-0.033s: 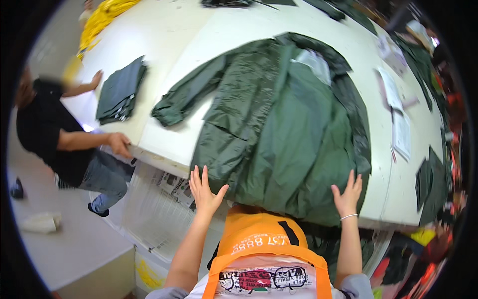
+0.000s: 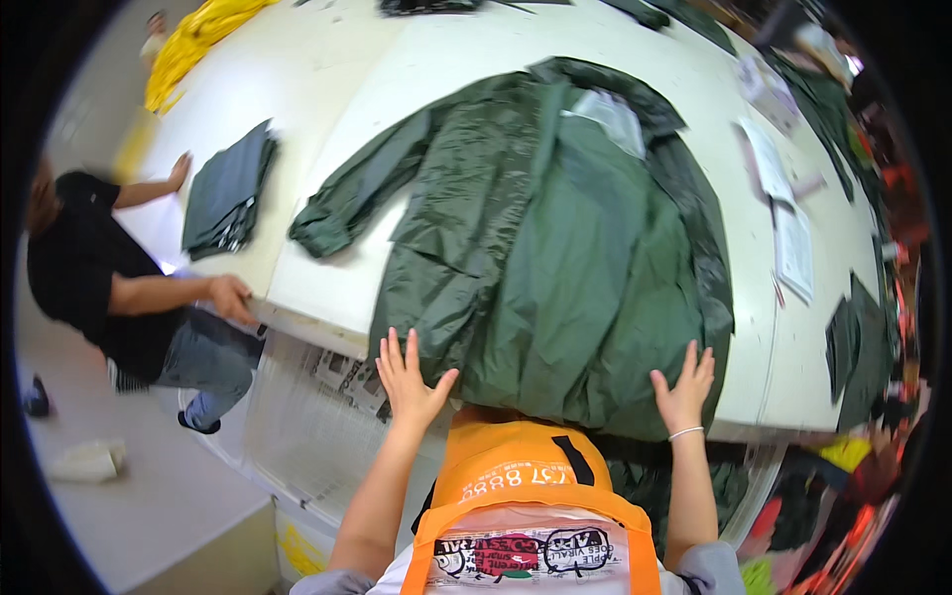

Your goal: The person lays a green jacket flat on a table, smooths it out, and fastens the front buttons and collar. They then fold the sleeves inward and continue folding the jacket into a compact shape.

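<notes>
White worktable (image 2: pixel 347 59), its edges bowed by the lens, with a yellow pile (image 2: pixel 198 45) at the far left and a co-worker (image 2: pixel 94 273) standing at the left side, near a stack of folded dark garments (image 2: pixel 230 188). We find the dark-green jacket (image 2: pixel 575 258) spread across the middle of the table, its hem at the near edge, against or close to the orange apron (image 2: pixel 535 441). Our left hand (image 2: pixel 409 382) lies over the lower left front and our right hand (image 2: pixel 684 392) over the lower right; both are flat with fingers spread, grasping nothing. We cannot tell how firmly they press.

We judge slippage the chief hazard: the cloth looks slick, and the weight of an overhanging hem could draw it off the table. Uneven pressure could set creases in the rumpled front, and a wide sweep to the right could disturb the open booklet (image 2: pixel 793 248) and the pen (image 2: pixel 777 291).

Of writing, we note pale characters and digits on the apron, dark and red lettering on the white shirt (image 2: pixel 565 555), and bold black-and-white print below the table edge. Print on the booklet is too small to read; we make out no label on the jacket.
</notes>
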`<state>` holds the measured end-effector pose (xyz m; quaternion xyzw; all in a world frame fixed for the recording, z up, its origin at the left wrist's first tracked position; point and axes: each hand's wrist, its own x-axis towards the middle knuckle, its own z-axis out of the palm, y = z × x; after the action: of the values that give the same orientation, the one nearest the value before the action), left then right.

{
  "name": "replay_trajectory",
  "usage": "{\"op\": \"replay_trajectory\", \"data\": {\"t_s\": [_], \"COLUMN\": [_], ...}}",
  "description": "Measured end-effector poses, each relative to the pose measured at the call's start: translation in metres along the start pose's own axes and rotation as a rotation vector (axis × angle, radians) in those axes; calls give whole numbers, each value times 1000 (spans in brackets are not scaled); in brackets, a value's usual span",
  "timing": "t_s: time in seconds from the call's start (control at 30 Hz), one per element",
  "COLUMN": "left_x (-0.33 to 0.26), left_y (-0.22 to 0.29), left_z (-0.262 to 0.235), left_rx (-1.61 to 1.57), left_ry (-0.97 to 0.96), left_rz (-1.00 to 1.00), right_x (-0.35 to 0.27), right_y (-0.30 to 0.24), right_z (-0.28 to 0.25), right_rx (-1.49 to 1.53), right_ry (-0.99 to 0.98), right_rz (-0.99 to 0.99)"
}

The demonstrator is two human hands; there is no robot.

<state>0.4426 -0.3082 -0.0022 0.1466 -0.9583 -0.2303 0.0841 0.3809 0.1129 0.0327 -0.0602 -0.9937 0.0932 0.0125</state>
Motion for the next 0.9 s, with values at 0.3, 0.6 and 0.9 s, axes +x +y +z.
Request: {"op": "replay_trajectory", "data": {"t_s": [0.3, 0.6, 0.9], "left_x": [19, 167, 97], "left_y": [135, 97, 167], "left_z": [98, 147, 133], "left_rx": [50, 380, 62], "left_ry": [-326, -275, -95], "left_rz": [457, 85, 354], "right_x": [-25, 102, 93], "right_y": [-16, -2, 94], "right_z": [79, 87, -4], "right_rx": [-10, 127, 368], "right_ry": [-106, -232, 255], "right_rz": [117, 147, -33]}}
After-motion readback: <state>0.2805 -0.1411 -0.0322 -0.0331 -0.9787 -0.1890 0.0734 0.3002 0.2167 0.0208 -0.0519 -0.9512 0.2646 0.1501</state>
